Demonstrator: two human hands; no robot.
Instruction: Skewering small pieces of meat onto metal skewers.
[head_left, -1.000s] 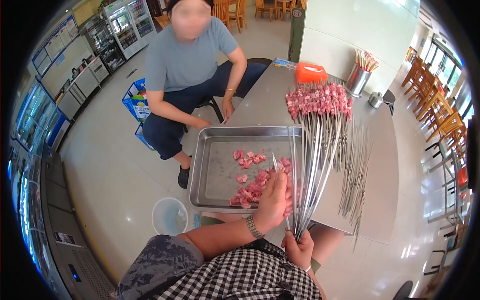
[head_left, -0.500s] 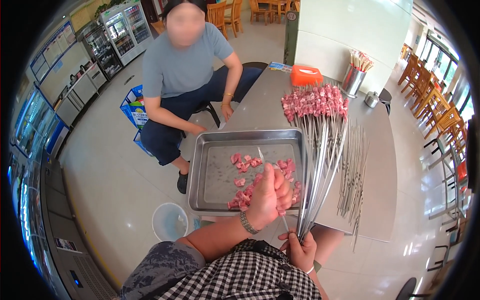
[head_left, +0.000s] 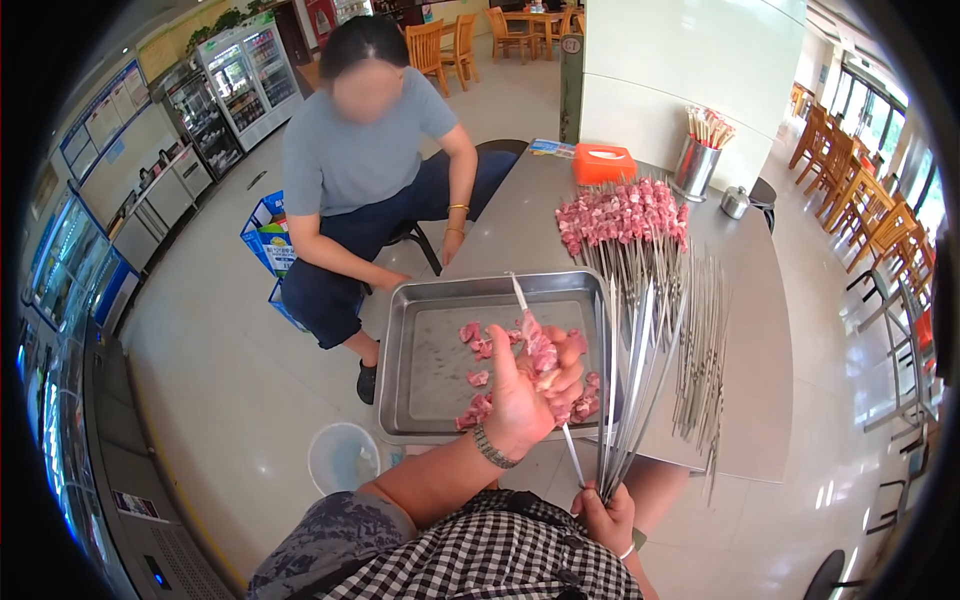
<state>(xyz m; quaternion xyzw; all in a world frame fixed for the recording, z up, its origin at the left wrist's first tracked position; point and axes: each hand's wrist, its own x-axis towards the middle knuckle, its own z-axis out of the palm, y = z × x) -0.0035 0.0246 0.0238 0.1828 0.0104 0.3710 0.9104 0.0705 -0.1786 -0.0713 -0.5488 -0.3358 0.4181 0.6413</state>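
My left hand [head_left: 528, 395] is palm up over the tray, thumb lifted, its fingers curled around raw meat pieces [head_left: 541, 350]. A flat metal skewer [head_left: 572, 452] runs through this meat. Its pointed tip sticks out beyond my fingers, and its lower end reaches my right hand [head_left: 608, 518]. That hand is closed on the skewer and on a fanned bunch of metal skewers [head_left: 630, 400], which point up and away along the tray's right side. Loose meat chunks [head_left: 474, 408] lie in the rectangular metal tray [head_left: 392, 350], partly hidden by my left hand.
On the grey table [head_left: 750, 400] lie a pile of finished meat skewers [head_left: 622, 215] and bare skewers [head_left: 706, 350]. Behind them stand an orange tissue box [head_left: 603, 165] and a metal stick holder [head_left: 697, 168]. A person [head_left: 370, 160] sits opposite; a white bucket [head_left: 343, 455] stands on the floor.
My left hand has loosened from a fist, with its thumb now raised, showing the meat on the skewer. The skewer's tip now reaches farther toward the tray's far rim. My right hand keeps its bunch.
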